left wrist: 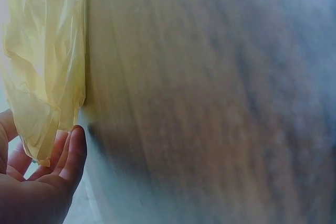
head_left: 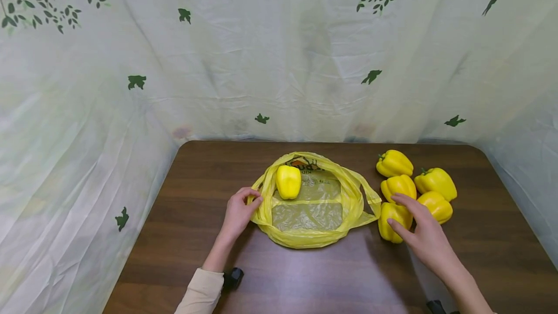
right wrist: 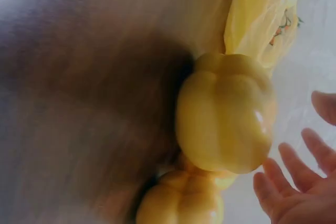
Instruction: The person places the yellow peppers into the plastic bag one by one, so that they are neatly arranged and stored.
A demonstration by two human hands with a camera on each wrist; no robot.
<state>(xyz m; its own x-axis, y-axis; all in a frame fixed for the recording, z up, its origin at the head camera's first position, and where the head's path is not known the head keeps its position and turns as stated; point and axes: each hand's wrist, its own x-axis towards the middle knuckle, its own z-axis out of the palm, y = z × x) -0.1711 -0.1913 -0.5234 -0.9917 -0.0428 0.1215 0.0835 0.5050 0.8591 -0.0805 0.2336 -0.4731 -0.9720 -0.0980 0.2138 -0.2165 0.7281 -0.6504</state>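
A yellow plastic bag [head_left: 307, 241] lies on the table with its mouth spread wide, and one yellow bell pepper [head_left: 288, 182] is inside at its left part. My left hand [head_left: 241, 208] grips the bag's left edge; in the left wrist view the fingers [left wrist: 77, 145] curl about the hanging plastic [left wrist: 44, 72]. To the bag's right, my right hand [head_left: 420, 229] is spread over the nearest loose bell pepper [head_left: 390, 227], thumb and fingers apart. The right wrist view shows that pepper [right wrist: 226, 114] just beyond the fingertips [right wrist: 270, 169], with a gap between.
Several more yellow bell peppers [head_left: 436, 183] sit in a cluster at the table's right. The brown wooden table [head_left: 305, 285] ends at a pale leaf-printed curtain [head_left: 279, 62] behind and on the sides. The bag's right handle loop [head_left: 372, 202] reaches toward the peppers.
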